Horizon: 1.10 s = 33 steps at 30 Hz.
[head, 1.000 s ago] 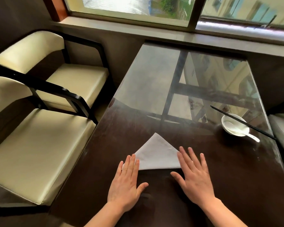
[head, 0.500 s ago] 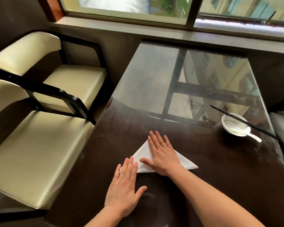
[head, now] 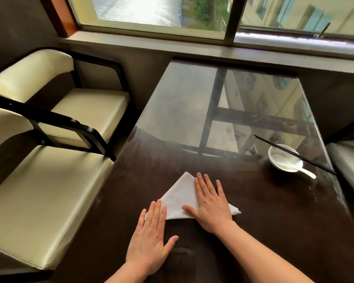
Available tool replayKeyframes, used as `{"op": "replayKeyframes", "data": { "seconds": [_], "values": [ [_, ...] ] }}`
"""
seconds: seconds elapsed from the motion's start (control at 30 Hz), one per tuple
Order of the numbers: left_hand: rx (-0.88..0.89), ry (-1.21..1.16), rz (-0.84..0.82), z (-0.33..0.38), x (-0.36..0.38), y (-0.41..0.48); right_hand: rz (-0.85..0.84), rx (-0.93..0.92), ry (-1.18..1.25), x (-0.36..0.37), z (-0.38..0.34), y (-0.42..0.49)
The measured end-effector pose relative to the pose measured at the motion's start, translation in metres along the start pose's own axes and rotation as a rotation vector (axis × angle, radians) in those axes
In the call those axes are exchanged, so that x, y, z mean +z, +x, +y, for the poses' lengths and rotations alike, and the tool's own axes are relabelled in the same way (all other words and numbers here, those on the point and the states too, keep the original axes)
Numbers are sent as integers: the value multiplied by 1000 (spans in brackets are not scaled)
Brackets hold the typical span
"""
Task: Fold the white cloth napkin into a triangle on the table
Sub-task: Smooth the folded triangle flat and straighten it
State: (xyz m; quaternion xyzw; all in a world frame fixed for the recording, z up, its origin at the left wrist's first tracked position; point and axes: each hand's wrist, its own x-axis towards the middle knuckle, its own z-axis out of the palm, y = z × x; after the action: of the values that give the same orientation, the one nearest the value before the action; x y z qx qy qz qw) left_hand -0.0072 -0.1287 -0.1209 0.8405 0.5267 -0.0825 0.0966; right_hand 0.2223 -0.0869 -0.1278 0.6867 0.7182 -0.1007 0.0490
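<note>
The white cloth napkin (head: 180, 198) lies flat on the dark glass-topped table (head: 274, 231) as a triangle, its apex pointing away from me. My right hand (head: 211, 203) rests palm down on the napkin's right half, fingers spread. My left hand (head: 151, 235) lies flat on the table, and only its fingertips press the napkin's near left corner. The right corner of the napkin pokes out past my right hand. Neither hand grips anything.
A white bowl (head: 284, 158) with a white spoon (head: 307, 172) in it sits at the right, black chopsticks (head: 294, 154) laid across its rim. Two cream-cushioned chairs (head: 49, 190) stand along the table's left edge. A window sill runs behind the table's far end.
My right hand moved from the napkin's right corner onto its middle, then slid a little right across the cloth. My left hand stayed at the left corner.
</note>
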Motion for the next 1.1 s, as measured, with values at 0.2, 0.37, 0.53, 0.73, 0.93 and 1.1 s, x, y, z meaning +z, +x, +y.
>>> {"op": "replayKeyframes", "data": {
  "seconds": [0.2, 0.37, 0.53, 0.73, 0.93, 1.1],
  "values": [
    [0, 16, -58, -1, 6, 2, 18, 182, -22, 21, 62, -66],
    [-7, -12, -34, 6, -2, 5, 17, 178, -5, 20, 64, -70],
    [152, -133, 162, 48, -15, 48, 109, 147, 26, 13, 61, -76],
    [183, -30, 62, 70, -13, 109, 112, 15, 0, 22, 46, -78],
    [132, -7, 67, 49, -5, 122, 111, 24, -19, 23, 47, -77],
    [44, -20, 64, 10, -5, 113, 111, 32, -27, 20, 46, -76]
  ]
}}
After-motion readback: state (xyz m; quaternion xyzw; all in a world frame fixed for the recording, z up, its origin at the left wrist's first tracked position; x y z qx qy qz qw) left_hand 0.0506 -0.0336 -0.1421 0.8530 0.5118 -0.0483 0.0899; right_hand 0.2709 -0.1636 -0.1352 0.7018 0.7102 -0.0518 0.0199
